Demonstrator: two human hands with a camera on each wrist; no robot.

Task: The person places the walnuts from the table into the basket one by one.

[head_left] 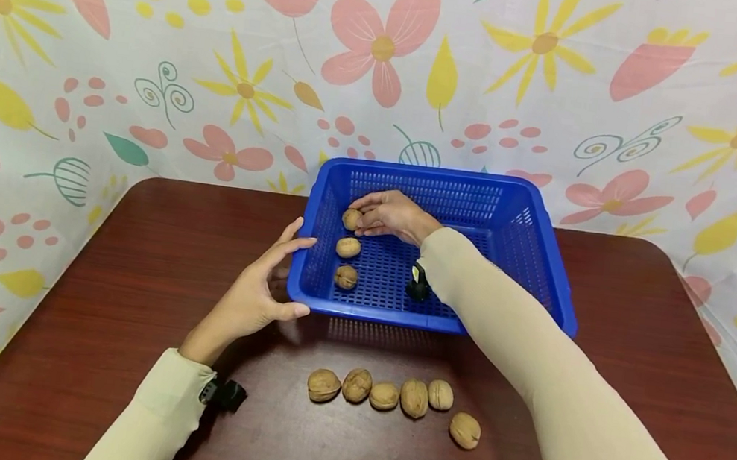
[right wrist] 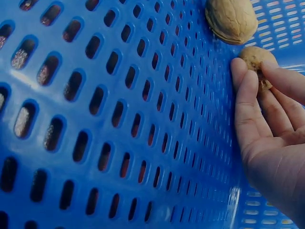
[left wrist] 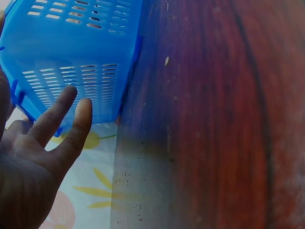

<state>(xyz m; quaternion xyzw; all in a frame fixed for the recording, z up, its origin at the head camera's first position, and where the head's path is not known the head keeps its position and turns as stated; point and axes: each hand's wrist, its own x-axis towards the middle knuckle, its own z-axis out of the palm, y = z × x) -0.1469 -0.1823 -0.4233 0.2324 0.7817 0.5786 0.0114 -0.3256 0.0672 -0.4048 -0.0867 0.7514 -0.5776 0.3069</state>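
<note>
Inside a blue slotted plastic basket [head_left: 400, 317], my right hand [head_left: 392, 215] pinches a walnut [head_left: 351, 219] at the back of the left end. The right wrist view shows this walnut [right wrist: 257, 59] between thumb and fingertips, low by the basket floor. Two more walnuts lie in line toward the front: a pale walnut [head_left: 348, 247] and a darker walnut [head_left: 346, 278]. My left hand [head_left: 253, 289] spreads its thumb and fingers at the basket's left front corner, fingertips at the rim. In the left wrist view its extended fingers [left wrist: 83, 112] overlap the basket's outer wall [left wrist: 71, 47].
In front of the basket, several walnuts [head_left: 385, 396] form a rough row on the dark wooden table [head_left: 135, 273]. One walnut [head_left: 465, 430] sits a little apart at the row's right end. A flower-print cloth [head_left: 374, 111] hangs behind the table.
</note>
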